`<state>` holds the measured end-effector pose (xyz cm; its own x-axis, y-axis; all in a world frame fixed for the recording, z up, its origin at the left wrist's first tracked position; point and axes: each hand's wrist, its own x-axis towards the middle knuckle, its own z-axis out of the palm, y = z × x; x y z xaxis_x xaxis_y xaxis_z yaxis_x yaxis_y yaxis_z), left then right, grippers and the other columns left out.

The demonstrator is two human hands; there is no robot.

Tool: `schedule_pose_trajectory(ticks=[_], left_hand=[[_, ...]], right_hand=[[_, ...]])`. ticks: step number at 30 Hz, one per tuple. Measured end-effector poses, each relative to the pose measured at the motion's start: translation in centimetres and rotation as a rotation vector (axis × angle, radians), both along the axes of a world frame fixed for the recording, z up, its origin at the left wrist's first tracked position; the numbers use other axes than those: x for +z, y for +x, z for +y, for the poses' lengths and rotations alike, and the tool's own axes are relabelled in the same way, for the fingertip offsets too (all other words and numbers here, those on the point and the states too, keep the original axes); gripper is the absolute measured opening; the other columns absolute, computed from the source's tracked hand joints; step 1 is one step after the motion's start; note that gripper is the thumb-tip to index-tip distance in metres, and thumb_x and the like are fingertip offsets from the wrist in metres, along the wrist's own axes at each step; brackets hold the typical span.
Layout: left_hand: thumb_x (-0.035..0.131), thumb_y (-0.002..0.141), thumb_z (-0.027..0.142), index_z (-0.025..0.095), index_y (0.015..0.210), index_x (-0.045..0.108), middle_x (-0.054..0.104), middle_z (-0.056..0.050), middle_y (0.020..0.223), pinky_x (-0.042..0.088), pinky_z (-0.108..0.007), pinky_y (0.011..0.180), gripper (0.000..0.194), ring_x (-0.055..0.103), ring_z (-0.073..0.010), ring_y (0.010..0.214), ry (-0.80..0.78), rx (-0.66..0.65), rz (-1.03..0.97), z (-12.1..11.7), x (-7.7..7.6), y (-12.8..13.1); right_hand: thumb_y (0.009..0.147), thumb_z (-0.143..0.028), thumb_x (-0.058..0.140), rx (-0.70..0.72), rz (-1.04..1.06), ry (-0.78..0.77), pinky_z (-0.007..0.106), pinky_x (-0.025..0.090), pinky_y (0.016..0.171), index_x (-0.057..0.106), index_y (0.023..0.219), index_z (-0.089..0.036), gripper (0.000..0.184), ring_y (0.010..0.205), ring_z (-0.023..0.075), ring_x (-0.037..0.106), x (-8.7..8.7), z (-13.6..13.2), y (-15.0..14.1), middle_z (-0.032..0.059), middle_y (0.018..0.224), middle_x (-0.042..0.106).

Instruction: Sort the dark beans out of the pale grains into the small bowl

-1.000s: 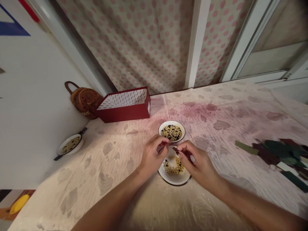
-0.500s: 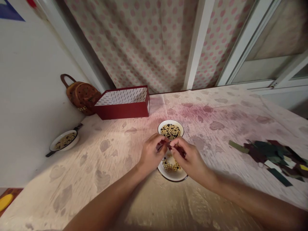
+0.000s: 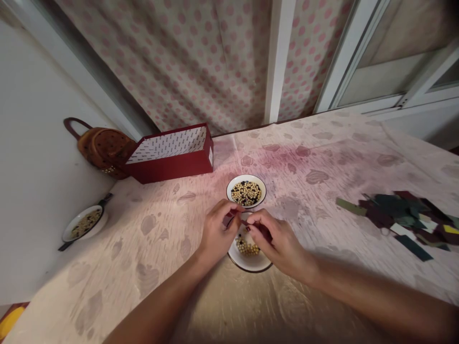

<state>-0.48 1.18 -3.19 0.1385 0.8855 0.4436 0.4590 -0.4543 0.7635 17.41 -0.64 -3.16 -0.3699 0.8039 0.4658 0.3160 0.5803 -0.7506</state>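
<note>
Both hands meet over the near white bowl, which has a dark rim. My left hand is closed in a pinch at the bowl's left side. My right hand pinches close beside it, thumb against fingers. Between the fingertips there is something small and dark, too hidden to name. Small round yellow pieces with a few black ones lie in the near bowl; beads or beans, I cannot tell which. Just behind it stands a second white bowl, holding a fuller mix of yellow and black pieces.
A red open box stands at the back left beside a brown backpack. At the left edge sits a white dish with dark handles, holding similar pieces. Flat dark strips and scraps are piled on the right of the patterned tablecloth.
The view has shifted, so the table things appear further left. My hands stay pinched together over the near bowl, their fingertips now slightly lower and clear of the far bowl's contents.
</note>
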Motion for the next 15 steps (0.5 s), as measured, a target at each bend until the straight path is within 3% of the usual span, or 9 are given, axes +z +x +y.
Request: schedule_pose_trajectory(ticks=[5, 15], left_hand=[[0.059, 0.087, 0.002, 0.019, 0.092, 0.067, 0.069, 0.0, 0.09, 0.051, -0.024, 0.075, 0.02, 0.066, -0.0126, 0.084, 0.009, -0.005, 0.012, -0.02, -0.11, -0.05], [0.057, 0.086, 0.002, 0.019, 0.092, 0.066, 0.069, -0.001, 0.089, 0.05, -0.025, 0.075, 0.021, 0.065, -0.0138, 0.084, 0.038, -0.01, 0.033, 0.06, -0.16, -0.19]], right_hand=[[0.102, -0.018, 0.049, 0.005, 0.01, 0.012, 0.021, 0.045, 0.065, 0.055, 0.105, -0.023, 0.008, 0.069, 0.0095, 0.063, -0.11, 0.06, 0.07, -0.0024, 0.085, 0.066], [0.102, -0.02, 0.051, -0.009, 0.018, -0.013, 0.02, 0.041, 0.06, 0.054, 0.097, -0.022, 0.007, 0.062, 0.0088, 0.055, -0.02, 0.28, 0.16, -0.0046, 0.076, 0.06]])
